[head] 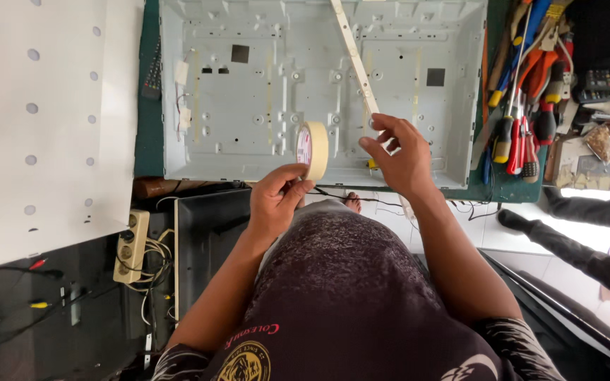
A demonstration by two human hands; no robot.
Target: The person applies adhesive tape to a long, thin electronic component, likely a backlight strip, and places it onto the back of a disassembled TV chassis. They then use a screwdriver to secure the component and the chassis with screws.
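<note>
An electronics repair workshop: an opened television back panel (248, 92) lies on a green workbench (148, 141), beside a pile of screwdrivers and pliers (524, 106) and a power strip (130, 247).

A green-covered work surface (148, 141) is lying far ahead, daylight is falling on pale floor tiles (517, 226) at right, and a beige power strip (131, 247) is sitting left.
</note>
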